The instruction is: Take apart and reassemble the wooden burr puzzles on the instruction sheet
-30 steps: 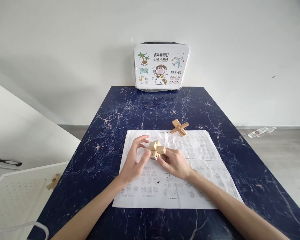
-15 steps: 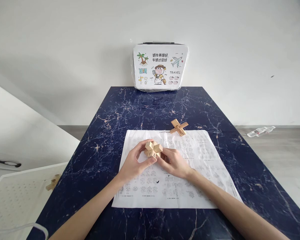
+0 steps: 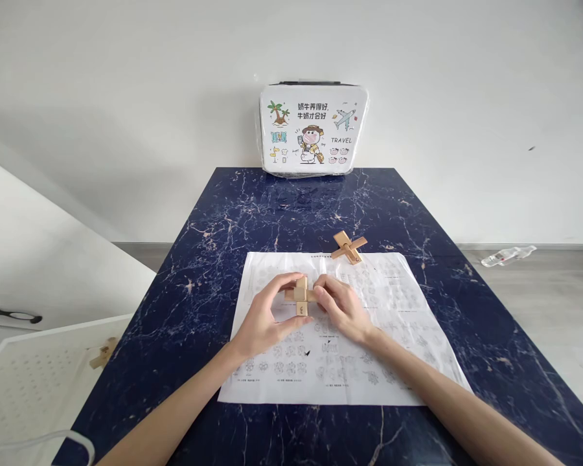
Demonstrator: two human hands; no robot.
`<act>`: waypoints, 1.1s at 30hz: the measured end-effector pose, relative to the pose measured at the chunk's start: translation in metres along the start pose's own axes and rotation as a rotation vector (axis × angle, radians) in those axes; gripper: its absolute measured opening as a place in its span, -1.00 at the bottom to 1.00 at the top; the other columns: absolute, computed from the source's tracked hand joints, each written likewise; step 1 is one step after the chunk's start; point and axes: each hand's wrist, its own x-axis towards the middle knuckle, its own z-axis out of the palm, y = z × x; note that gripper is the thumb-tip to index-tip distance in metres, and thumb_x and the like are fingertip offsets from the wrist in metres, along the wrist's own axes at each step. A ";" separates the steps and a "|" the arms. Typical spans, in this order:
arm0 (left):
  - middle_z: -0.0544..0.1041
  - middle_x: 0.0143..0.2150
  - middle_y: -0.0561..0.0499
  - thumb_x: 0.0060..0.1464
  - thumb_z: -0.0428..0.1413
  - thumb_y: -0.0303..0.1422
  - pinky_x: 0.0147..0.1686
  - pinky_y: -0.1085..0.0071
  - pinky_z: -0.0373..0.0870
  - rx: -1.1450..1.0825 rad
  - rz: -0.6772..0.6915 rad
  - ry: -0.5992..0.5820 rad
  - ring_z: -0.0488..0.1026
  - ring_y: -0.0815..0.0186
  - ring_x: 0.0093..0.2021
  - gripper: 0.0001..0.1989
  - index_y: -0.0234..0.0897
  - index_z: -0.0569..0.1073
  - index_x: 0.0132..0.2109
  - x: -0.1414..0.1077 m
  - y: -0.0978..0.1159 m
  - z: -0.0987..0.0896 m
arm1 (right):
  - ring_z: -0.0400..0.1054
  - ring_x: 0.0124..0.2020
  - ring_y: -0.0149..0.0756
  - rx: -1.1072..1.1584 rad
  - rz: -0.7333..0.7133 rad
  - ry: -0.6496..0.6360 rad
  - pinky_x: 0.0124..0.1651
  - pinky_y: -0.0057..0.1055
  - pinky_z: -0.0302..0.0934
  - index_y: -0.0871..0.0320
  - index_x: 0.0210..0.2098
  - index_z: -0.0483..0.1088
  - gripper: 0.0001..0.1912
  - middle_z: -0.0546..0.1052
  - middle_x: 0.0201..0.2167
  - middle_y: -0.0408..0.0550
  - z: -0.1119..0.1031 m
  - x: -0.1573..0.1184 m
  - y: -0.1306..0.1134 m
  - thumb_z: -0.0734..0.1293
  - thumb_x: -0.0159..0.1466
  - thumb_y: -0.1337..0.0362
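Observation:
A pale wooden interlocking puzzle (image 3: 301, 294) with dark marks on its lower block is held above the printed sheet (image 3: 393, 362). My left hand (image 3: 265, 317) grips it from top and bottom, thumb below and fingers above. With thumb and fingers pinched, my right hand (image 3: 342, 307) holds the bar that sticks out on the puzzle's right side. A second, browner wooden cross puzzle (image 3: 350, 247) rests at the sheet's far edge, beyond my right hand. Some of my right fingertips are hidden behind the hand.
A white case with cartoon prints (image 3: 313, 129) stands at the far end of the dark blue marbled table (image 3: 272, 207), against the wall. Left of the table is a white basket (image 3: 29, 375) with a wooden piece (image 3: 104, 353). A clear plastic bottle (image 3: 508, 256) lies on the floor, right.
The puzzle has turned, so its blocks now face me as a squared-up cross. My left thumb and fingers have spread to its top and bottom, and my right hand has shifted slightly right.

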 end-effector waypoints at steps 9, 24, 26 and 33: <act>0.36 0.47 -0.15 0.18 0.40 -0.18 0.38 -0.17 0.36 -0.041 -0.029 0.012 0.37 -0.10 0.42 -0.23 0.04 0.27 0.43 -0.001 -0.001 -0.001 | 0.20 -0.59 -0.35 0.189 0.127 -0.062 -0.47 -0.37 0.11 0.05 -0.26 0.30 -0.56 0.38 -0.56 -0.23 0.000 0.001 -0.001 0.18 0.53 -0.15; 0.52 0.29 -0.12 0.26 0.35 -0.23 0.18 -0.03 0.56 0.275 0.069 0.099 0.55 0.02 0.20 -0.36 0.01 0.29 0.37 -0.005 -0.010 0.006 | 0.33 -0.36 -0.28 0.043 -0.028 0.042 -0.29 -0.31 0.29 0.06 -0.24 0.33 -0.67 0.45 -0.31 -0.10 0.001 0.003 -0.001 0.31 0.47 -0.06; 0.50 0.30 -0.11 0.28 0.32 -0.23 0.18 -0.02 0.55 0.322 0.104 0.085 0.53 0.02 0.22 -0.36 0.03 0.26 0.40 -0.007 -0.014 0.007 | 0.24 -0.46 -0.32 -0.017 -0.010 -0.054 -0.38 -0.34 0.19 0.06 -0.33 0.29 -0.61 0.40 -0.44 -0.16 0.002 0.001 0.002 0.33 0.46 -0.07; 0.53 0.28 -0.08 0.25 0.35 -0.26 0.21 -0.03 0.54 0.391 0.139 0.066 0.52 0.03 0.22 -0.28 0.04 0.23 0.43 -0.009 -0.019 0.005 | 0.12 -0.53 -0.34 -0.160 -0.051 -0.105 -0.42 -0.33 0.05 0.04 -0.41 0.13 -0.57 0.29 -0.52 -0.20 0.007 -0.001 0.003 0.20 0.54 0.00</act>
